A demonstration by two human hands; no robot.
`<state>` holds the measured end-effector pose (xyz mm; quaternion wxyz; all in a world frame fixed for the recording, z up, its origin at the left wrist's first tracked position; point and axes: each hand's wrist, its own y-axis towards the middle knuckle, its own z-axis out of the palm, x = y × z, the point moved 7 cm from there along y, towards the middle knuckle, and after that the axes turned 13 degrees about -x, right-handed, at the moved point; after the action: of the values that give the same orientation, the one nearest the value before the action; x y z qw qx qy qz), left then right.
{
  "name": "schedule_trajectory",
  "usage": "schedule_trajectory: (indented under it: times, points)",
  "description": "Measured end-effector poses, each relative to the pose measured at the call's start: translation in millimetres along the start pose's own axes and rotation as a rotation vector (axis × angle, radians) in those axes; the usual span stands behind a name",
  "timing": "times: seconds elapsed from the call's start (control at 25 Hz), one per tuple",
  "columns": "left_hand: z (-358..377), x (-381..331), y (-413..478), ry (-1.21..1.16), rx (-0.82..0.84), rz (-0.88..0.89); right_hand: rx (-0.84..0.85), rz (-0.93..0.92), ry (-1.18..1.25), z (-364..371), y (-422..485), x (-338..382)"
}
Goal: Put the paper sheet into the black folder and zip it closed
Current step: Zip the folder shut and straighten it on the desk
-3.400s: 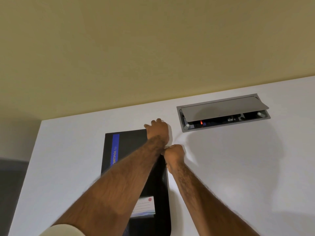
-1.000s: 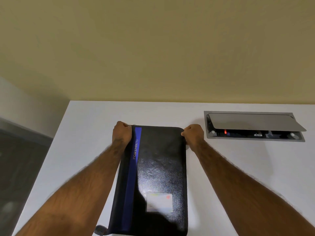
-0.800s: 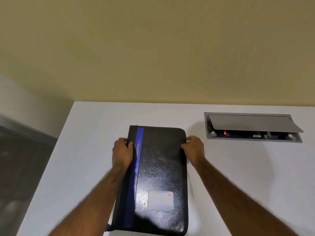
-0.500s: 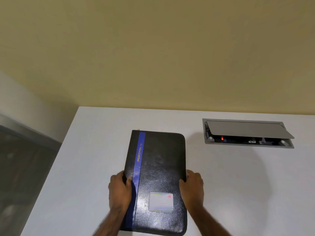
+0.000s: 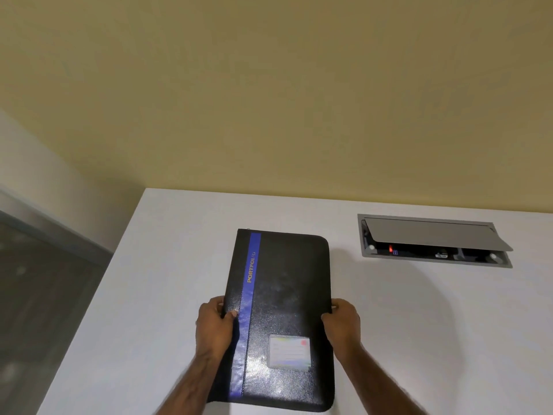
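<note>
paper sheet unseen, label card point(image 5: 289, 352) text unreadable

Both forearms outstretched, left hand point(image 5: 214, 326) and right hand point(image 5: 341, 323) curled, palms inward.

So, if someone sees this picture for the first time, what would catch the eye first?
First the black folder with its blue stripe, lying closed on the white table, held at its long edges by the left hand and right hand. Then the grey socket box with raised lid, set into the table at the far right.

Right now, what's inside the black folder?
Cannot tell. The folder lies closed on the white table, held at its sides by the left hand and right hand. No paper shows.
</note>
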<state>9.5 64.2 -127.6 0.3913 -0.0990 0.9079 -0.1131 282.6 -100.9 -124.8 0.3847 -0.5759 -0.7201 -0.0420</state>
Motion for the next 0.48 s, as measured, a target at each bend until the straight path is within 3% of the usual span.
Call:
schedule_trajectory:
  times: [0.48]
  points:
    - [29.9, -89.0, 41.9, -0.050, -0.003, 0.097, -0.109, -0.031, 0.074, -19.9, 77.3, 48.6]
